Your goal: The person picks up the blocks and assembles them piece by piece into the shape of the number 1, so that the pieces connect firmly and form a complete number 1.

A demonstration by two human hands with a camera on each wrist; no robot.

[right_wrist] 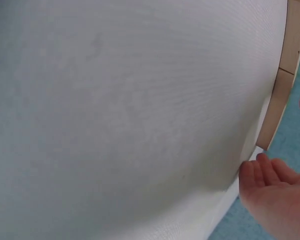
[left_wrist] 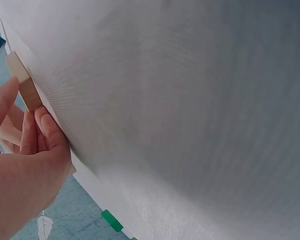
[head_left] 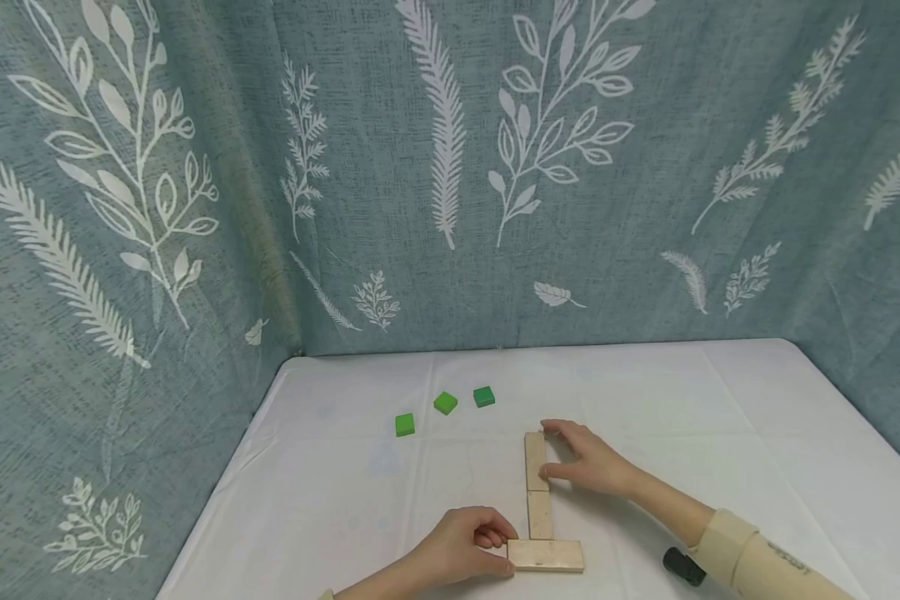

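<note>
On the near half of a table covered in white cloth [head_left: 645, 425], I can see three pale, flat, rectangular wooden blocks laid out like an upside-down T. The crosswise wooden block [head_left: 546, 556] lies nearest the person, its long side running left to right. Just beyond it comes the middle wooden block [head_left: 540, 514], and end to end with that, the farthest wooden block [head_left: 536, 461] — these two make a straight stem. The left hand [head_left: 468, 542] has the crosswise block by its left end, thumb at the near corner and fingers curled to the far one, so the pinch spans only the width of the wood. The right hand [head_left: 592, 461] is spread in a loose C beside the farthest block, thumb by its right side and fingertips by its far end; it isn't closed round anything, and whether those fingertips actually touch the wood I can't tell. Farther off and to the left sit three small green square blocks [head_left: 446, 403], well apart from the wood, the rightmost a darker green and the middle one turned like a diamond. A black cylindrical object [head_left: 684, 567] lies next to the cream right sleeve [head_left: 765, 558], and behind it all hangs a blue-green curtain [head_left: 360, 167] — printed with white leaves and sprigs
</note>
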